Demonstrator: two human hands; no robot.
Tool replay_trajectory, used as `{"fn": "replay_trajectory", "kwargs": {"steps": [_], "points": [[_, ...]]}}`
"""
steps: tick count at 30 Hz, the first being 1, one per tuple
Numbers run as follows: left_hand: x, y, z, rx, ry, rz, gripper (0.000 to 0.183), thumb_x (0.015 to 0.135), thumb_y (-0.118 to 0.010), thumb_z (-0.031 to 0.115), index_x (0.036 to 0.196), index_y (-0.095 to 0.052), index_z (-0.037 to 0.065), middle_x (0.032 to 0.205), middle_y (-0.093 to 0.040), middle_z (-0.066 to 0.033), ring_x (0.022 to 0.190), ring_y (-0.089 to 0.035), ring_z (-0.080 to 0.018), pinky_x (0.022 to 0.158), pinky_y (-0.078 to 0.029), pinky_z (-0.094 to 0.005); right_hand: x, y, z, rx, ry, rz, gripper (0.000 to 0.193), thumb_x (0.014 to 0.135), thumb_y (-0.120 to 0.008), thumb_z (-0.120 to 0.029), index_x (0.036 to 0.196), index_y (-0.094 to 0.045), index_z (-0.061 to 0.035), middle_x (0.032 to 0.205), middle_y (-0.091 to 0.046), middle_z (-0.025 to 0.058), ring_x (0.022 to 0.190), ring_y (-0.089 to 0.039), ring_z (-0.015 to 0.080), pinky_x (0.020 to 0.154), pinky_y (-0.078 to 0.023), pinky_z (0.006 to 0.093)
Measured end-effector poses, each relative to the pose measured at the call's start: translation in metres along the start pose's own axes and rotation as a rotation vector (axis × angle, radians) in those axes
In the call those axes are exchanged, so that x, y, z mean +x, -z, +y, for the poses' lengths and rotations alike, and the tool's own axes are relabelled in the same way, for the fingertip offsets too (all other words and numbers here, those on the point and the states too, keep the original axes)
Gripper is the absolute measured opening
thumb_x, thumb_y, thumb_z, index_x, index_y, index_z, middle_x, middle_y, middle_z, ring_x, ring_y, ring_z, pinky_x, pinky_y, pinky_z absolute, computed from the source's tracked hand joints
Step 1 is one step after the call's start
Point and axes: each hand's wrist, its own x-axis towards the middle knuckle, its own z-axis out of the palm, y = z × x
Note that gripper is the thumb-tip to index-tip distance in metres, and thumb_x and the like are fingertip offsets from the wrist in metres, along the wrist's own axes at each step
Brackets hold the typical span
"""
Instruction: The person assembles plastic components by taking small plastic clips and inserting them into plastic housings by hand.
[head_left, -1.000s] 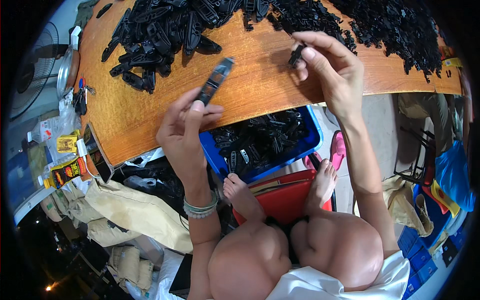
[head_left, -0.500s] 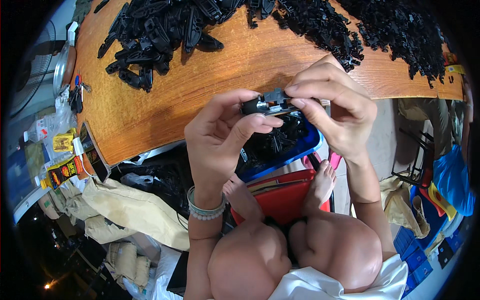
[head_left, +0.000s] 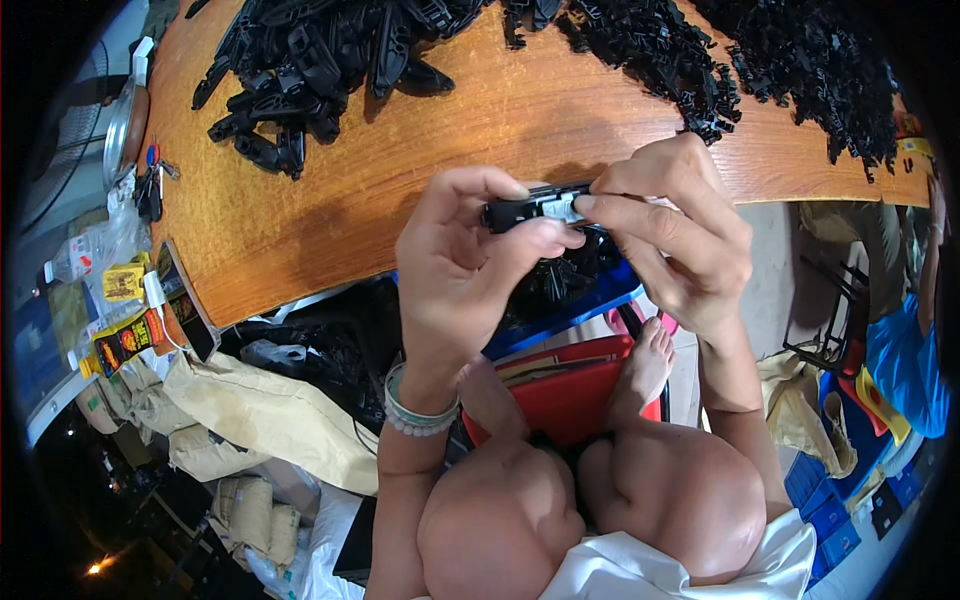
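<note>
Between my two hands, above the table's near edge, is a long black plastic part (head_left: 510, 214) with a shiny silvery piece (head_left: 560, 207) in its middle. My left hand (head_left: 455, 265) pinches its left end between thumb and fingers. At the right end, the thumb and fingers of my right hand (head_left: 680, 225) close on the same part and cover much of it. Long black plastic shells (head_left: 320, 60) lie heaped on the table at the upper left. Heaps of small black clips (head_left: 660, 65) lie at the upper middle and right.
Below the wooden table (head_left: 480, 130) edge stands a blue bin (head_left: 620, 290) holding black parts, with a red container (head_left: 570, 385) nearer my feet. Keys (head_left: 160, 170), a phone-like device (head_left: 190, 310) and packets are at the left. A person in blue (head_left: 905, 360) is at the far right.
The black part has been turned in my fingers, so the blocky black piece on top no longer shows and more silver is visible. My left hand has shifted slightly right.
</note>
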Motion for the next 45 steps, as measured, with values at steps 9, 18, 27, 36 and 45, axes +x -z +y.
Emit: {"fn": "replay_trajectory", "kwargs": {"steps": [9,18,27,36,45], "points": [[-0.007,-0.004,0.003,0.058,-0.051,-0.025,0.021,0.077,-0.063,-0.008,0.094,-0.051,-0.003,0.089,-0.062,-0.01,0.073,-0.061,-0.0098,0.067,-0.051,-0.0211,-0.012,0.011,-0.011,0.467,-0.604,-0.135,0.023,0.075,-0.071,-0.006,0.096,-0.066,0.001,0.08,-0.063,0.0095,0.067,-0.059,0.0157,0.059,-0.046,0.0264],[0.055,0.031,0.014,1.343,-0.614,0.391,0.03,0.076,-0.07,0.008,0.103,-0.058,0.004,0.099,-0.057,-0.0113,0.089,-0.058,-0.0278,0.075,-0.048,-0.0355,-0.015,0.015,0.009,-0.147,-0.435,0.05,0.014,0.076,-0.063,-0.002,0.089,-0.064,0.0007,0.086,-0.06,0.012,0.078,-0.058,0.0289,0.067,-0.047,0.0359],[0.076,0.04,-0.002,1.297,-0.665,0.347,0.026,0.08,-0.059,0.0,0.106,-0.059,0.004,0.096,-0.057,-0.0131,0.082,-0.059,-0.0267,0.071,-0.049,-0.0336,-0.008,-0.015,0.046,-0.606,-0.223,0.101,0.018,0.068,-0.067,-0.005,0.085,-0.061,-0.0069,0.082,-0.056,0.0043,0.081,-0.05,0.023,0.069,-0.037,0.0355],[0.013,0.022,0.004,-0.027,0.089,0.096,0.031,0.077,-0.065,-0.005,0.107,-0.06,-0.006,0.088,-0.062,-0.0072,0.078,-0.057,-0.0078,0.069,-0.046,-0.0189,-0.009,-0.005,0.016,-0.051,-0.344,0.226,0.02,0.064,-0.075,0.002,0.081,-0.065,-0.0006,0.078,-0.062,0.0075,0.069,-0.058,0.0205,0.061,-0.044,0.0274],[0.003,0.007,0.013,0.136,0.026,-0.037,0.028,0.075,-0.064,-0.007,0.103,-0.06,-0.008,0.081,-0.063,-0.0096,0.069,-0.061,-0.013,0.063,-0.05,-0.0225,0.006,-0.002,-0.003,0.223,-0.137,0.003,0.023,0.064,-0.067,0.008,0.086,-0.067,0.0011,0.081,-0.064,0.0102,0.072,-0.058,0.0217,0.062,-0.045,0.029]]}}
